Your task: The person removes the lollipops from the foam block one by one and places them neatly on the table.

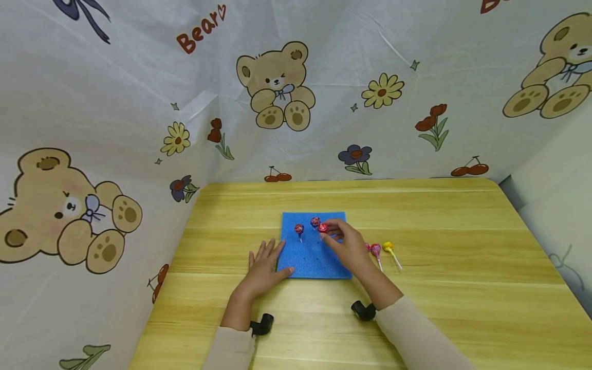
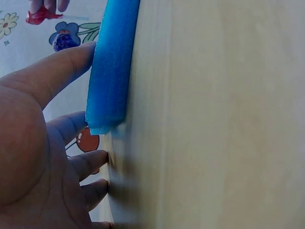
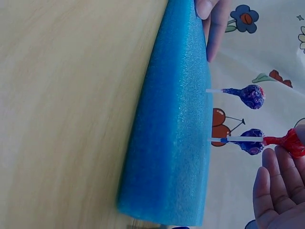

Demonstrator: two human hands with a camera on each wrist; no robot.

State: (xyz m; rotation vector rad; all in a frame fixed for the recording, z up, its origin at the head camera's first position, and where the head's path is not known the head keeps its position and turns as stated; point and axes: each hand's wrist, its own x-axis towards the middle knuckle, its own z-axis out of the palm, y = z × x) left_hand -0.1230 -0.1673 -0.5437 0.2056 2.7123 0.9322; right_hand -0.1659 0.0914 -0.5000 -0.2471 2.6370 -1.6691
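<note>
A thick blue foam block (image 1: 307, 262) lies on the table. Two purple-wrapped lollipops stand upright in its far half, one at the left (image 1: 299, 228) and one near the back (image 1: 315, 221). My right hand (image 1: 349, 249) pinches a red lollipop (image 3: 289, 142) by its wrapped head above the block, stick pointing down. The stick's tip is close to the foam; I cannot tell whether it has entered. With fingers spread, my left hand (image 1: 261, 272) rests at the block's left edge, thumb on the near corner and some fingertips on the table.
To the right of the block lie loose lollipops, a pink one (image 1: 375, 250), a yellow one (image 1: 388, 246) and another pink head partly behind the right hand. Small dark holes dot the foam. A bear-print cloth (image 1: 324, 149) hangs behind the wooden table (image 1: 462, 246).
</note>
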